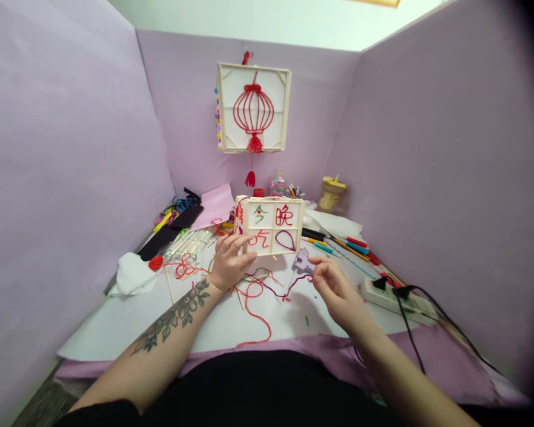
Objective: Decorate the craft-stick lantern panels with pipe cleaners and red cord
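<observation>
A small white wood-framed lantern box point(266, 228) stands tilted at the middle of the table. Its front has four panes, with green and red yarn characters and a purple yarn loop point(285, 241). My left hand point(234, 261) grips the box at its lower left corner, fingers curved over it. My right hand point(333, 287) is closed in a pinch just right of a pale purple glue gun point(302, 261). What lies between its fingertips is too small to make out. A dark purple yarn strand point(289, 289) runs across the paper to near my right fingers.
A larger lantern box point(254, 108) hangs at the back wall. Red yarn point(258, 317) lies loose in front. Markers point(358, 246) and a power strip point(398, 299) with cords are at the right. Black sheets point(171, 231) and white tissue point(134, 273) are at the left.
</observation>
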Motion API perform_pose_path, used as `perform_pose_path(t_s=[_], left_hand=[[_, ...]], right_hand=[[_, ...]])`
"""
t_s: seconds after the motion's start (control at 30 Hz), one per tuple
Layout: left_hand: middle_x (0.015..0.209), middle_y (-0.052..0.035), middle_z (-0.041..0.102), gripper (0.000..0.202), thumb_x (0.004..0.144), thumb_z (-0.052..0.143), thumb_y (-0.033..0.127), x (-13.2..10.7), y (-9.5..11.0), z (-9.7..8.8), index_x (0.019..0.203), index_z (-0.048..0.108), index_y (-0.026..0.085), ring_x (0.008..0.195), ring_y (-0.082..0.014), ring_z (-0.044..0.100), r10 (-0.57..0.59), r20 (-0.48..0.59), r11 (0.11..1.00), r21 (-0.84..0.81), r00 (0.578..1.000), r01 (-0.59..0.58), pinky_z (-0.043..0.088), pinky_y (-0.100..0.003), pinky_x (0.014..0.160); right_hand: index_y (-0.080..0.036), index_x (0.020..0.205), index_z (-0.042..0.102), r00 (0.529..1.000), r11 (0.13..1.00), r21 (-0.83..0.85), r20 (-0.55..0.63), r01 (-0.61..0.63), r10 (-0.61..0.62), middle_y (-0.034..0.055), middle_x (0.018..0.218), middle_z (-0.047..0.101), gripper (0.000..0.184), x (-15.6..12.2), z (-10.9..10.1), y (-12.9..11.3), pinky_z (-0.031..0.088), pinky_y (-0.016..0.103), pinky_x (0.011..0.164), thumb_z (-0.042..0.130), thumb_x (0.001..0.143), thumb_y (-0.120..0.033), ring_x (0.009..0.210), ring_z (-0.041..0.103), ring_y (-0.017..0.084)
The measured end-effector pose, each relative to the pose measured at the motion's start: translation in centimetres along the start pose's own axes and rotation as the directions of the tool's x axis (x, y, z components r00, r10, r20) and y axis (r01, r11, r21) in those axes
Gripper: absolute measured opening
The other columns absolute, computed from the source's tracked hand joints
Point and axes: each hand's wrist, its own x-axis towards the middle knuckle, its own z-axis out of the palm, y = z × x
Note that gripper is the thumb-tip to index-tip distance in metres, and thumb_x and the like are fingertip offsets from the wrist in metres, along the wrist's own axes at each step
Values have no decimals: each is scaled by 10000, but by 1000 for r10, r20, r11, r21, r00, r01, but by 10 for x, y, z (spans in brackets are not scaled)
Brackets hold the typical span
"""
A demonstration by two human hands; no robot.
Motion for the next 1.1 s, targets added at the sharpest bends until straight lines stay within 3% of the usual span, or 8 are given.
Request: perform_pose_path(t_s=[0.23, 0.33, 0.4, 0.5, 0.6, 0.7, 0.87, 1.1], left_hand=[[1108, -35, 685, 55, 783, 703, 243, -1, -4, 1, 752, 716, 287, 975, -209, 564, 52, 106, 998, -29, 993, -49, 349, -472, 987], [909, -37, 696, 81, 766, 734, 329, 12, 19, -20, 743, 708, 255, 838, -181, 593, -19, 82, 961, -272, 996, 41, 445, -415, 892], [890, -56, 688, 104, 821, 673, 312, 25, 42, -32, 778, 704, 222, 823, -171, 616, -151, 178, 834, -505, 972, 222, 504, -348, 788], [984, -79, 704, 256, 859, 618, 345, 38, 74, -38, 1075, 657, 212, 698, -141, 634, -288, 518, 492, -641, 805, 589, 517, -267, 597], [955, -76, 724, 411, 819, 651, 351, 38, 87, -32, 1194, 597, 194, 613, -128, 631, -223, 747, 211, -591, 627, 779, 495, -238, 532], [766, -36, 719, 205, 836, 612, 320, 32, 82, -28, 958, 696, 176, 631, -138, 630, -312, 749, 237, -535, 585, 811, 480, -234, 560], [677, -20, 690, 229, 849, 589, 354, 31, 66, -31, 765, 693, 168, 605, -131, 596, -465, 665, 284, -513, 584, 810, 448, -235, 567], [707, -34, 689, 308, 843, 604, 445, 33, 63, -32, 791, 679, 151, 648, -135, 606, -517, 668, 133, -555, 535, 821, 461, -239, 620]], right_hand=[[-217, 827, 482, 997, 994, 107, 77, -24, 16, 58, 914, 611, 213, -16, -9, -4, 472, 322, 823, 438, 947, -387, 891, 587, 180], [-209, 830, 514, 993, 1000, 29, 116, -10, 7, 35, 824, 609, 169, -11, -9, -9, 468, 296, 747, 460, 932, -333, 788, 582, 163], [-208, 815, 529, 989, 999, -25, 145, 30, -26, 22, 779, 603, 141, -6, -8, -18, 459, 281, 710, 480, 912, -297, 744, 570, 154], [-209, 800, 531, 980, 995, -35, 181, 92, -84, 8, 752, 603, 113, 1, -2, -35, 446, 257, 672, 493, 894, -259, 704, 556, 137], [-208, 827, 529, 973, 993, 1, 202, 115, -113, 3, 751, 615, 78, 8, 9, -45, 439, 242, 643, 494, 888, -243, 680, 557, 125], [-205, 887, 544, 975, 998, -5, 216, 60, -57, 15, 788, 640, 82, 15, 15, -41, 448, 255, 647, 495, 883, -270, 708, 579, 139], [-197, 961, 630, 994, 995, 2, -28, -101, 101, 72, 981, 659, 255, 17, 7, -20, 477, 334, 791, 456, 899, -374, 924, 607, 200], [-202, 1110, 644, 976, 995, 67, 209, -79, 64, 81, 1058, 648, 352, 11, 27, -22, 480, 310, 766, 589, 812, -382, 963, 594, 200]])
